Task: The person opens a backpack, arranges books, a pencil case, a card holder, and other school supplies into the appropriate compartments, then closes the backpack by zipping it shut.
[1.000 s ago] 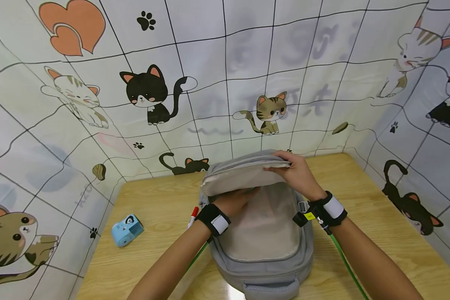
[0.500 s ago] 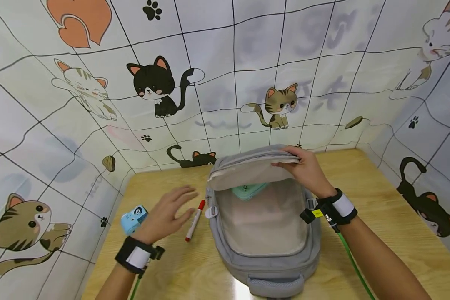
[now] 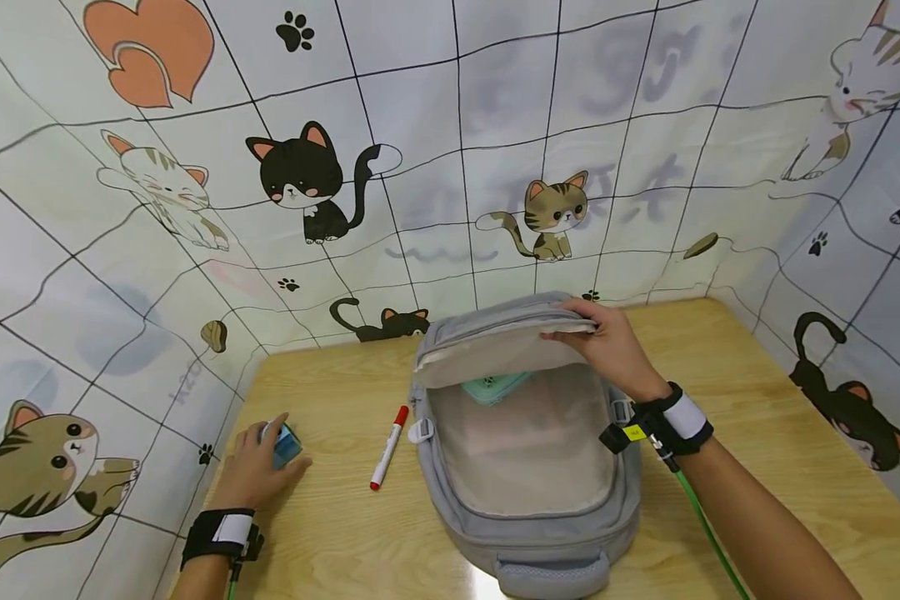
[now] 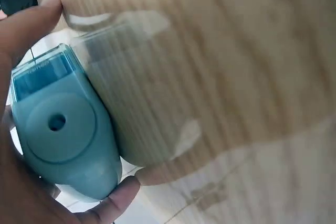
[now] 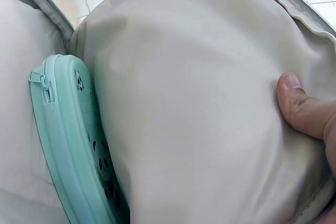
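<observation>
On the wooden table (image 3: 720, 367), a grey backpack (image 3: 528, 508) is laid flat at centre, taken here as the landmark; its handle end lies at the near table edge and its top reaches close to the far edge. The table is enclosed on the far side, left and right by a cloth backdrop (image 3: 450, 125) printed with cats, paw marks and a black grid; grey characters show faintly through the cloth behind the backpack but cannot be read. Bare tabletop is seen to the right of the backpack, and a narrower strip to its left.

The front flap (image 3: 495, 346) of the backpack is held lifted at the far end, so that the beige lining is exposed. The flap is pinched by the right hand (image 3: 607, 346), fingers over its upper edge and thumb pressed against the lining, as confirmed in the right wrist view (image 5: 304, 108). Under the raised flap, inside the backpack, a mint-green zipped case (image 3: 495, 386) is tucked; small dark prints are visible on it, no legible writing.

Just left of the backpack, a red-capped marker (image 3: 388, 436) lies on the table, untouched. Further left, near the left table edge, a small blue pencil sharpener (image 3: 285, 444) is gripped by the left hand (image 3: 251, 471), fingers curled around its body. No brand is readable on it.
</observation>
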Motion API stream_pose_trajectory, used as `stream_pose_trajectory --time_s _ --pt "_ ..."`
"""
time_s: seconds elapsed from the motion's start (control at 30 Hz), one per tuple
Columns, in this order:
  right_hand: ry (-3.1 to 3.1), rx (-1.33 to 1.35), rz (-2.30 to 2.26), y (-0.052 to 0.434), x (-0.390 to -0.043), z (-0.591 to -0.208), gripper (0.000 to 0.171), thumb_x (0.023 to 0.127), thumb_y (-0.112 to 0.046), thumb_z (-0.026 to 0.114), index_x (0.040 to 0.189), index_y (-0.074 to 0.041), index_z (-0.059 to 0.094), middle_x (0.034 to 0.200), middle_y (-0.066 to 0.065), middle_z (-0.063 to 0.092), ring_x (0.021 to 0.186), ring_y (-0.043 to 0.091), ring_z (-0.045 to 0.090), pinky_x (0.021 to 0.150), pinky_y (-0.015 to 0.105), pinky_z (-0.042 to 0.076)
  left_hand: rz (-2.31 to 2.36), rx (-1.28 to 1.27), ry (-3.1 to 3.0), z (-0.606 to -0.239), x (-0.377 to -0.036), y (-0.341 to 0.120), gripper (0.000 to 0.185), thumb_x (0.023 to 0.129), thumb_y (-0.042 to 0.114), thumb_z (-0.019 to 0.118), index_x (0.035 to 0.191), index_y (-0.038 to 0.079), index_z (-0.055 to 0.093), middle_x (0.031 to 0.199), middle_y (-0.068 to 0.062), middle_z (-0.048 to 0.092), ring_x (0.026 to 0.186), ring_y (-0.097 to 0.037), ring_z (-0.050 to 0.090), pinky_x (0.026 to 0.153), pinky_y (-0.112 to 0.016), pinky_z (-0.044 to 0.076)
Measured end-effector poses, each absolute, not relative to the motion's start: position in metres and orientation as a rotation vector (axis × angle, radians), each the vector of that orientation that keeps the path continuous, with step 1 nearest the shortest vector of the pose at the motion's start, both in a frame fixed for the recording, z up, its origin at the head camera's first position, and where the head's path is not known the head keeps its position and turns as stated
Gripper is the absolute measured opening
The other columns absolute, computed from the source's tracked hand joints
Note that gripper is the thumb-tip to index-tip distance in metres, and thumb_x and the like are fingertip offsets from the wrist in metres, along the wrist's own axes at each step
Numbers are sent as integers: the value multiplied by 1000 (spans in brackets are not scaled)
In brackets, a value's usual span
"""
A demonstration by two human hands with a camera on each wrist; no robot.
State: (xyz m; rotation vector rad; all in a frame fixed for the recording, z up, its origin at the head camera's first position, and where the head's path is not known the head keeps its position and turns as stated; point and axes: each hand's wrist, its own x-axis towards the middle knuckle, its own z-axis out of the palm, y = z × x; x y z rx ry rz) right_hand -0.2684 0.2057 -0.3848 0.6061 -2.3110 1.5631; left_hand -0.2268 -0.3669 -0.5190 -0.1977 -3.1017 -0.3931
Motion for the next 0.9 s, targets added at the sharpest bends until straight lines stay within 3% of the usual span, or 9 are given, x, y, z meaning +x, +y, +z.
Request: stream_pose_trajectory --time_s 0.13,0.27,0.4,0.47,0.57,0.7,0.9 --pt "-2305 611 1551 206 -269 -384 22 93 4 78 114 -3 76 116 -14 74 108 -4 68 88 14 54 -441 -130 -3075 -526 -235 -372 99 93 51 79 160 -6 33 148 -40 42 134 -62 41 94 -78 46" --pt "-2316 599 1550 206 -268 -385 23 93 3 78 115 -3 76 120 3 77 110 -5 68 89 14 54 -493 -43 -3081 -531 -243 -376 92 94 46 79 148 -14 37 139 -44 42 123 -61 46 92 -72 48" --pt "-2329 592 1544 206 -267 -387 25 93 4 78 117 -3 76 124 18 75 110 -7 67 90 13 54 -476 -34 -3103 -532 -247 -375 87 94 43 78 142 -18 38 133 -47 45 123 -65 44 97 -72 44" --pt "-2330 590 1528 205 -268 -386 25 92 4 78 117 -2 76 123 17 76 109 -7 67 89 13 54 -447 -50 -3107 -528 -248 -372 87 95 43 78 141 -20 38 132 -48 46 123 -66 44 98 -73 44" --pt "-2336 571 1517 205 -268 -386 24 93 2 79 116 -1 76 118 4 77 106 -7 68 88 13 54 -449 -67 -3099 -521 -250 -365 86 96 43 76 139 -22 39 127 -46 49 115 -61 53 95 -69 50" --pt "-2357 539 1515 204 -269 -386 22 94 -3 79 115 -1 76 116 -5 76 104 -6 68 87 14 53 -629 -55 -3059 -498 -253 -344 86 97 45 75 139 -21 37 121 -39 55 102 -47 64 83 -57 59" --pt "-2372 541 1483 203 -271 -381 22 94 -5 79 116 -3 77 119 8 76 103 -6 67 87 14 52 -848 -318 -2777 -419 -239 -275 74 95 35 81 140 -10 43 119 -24 60 102 -34 66 80 -47 61"
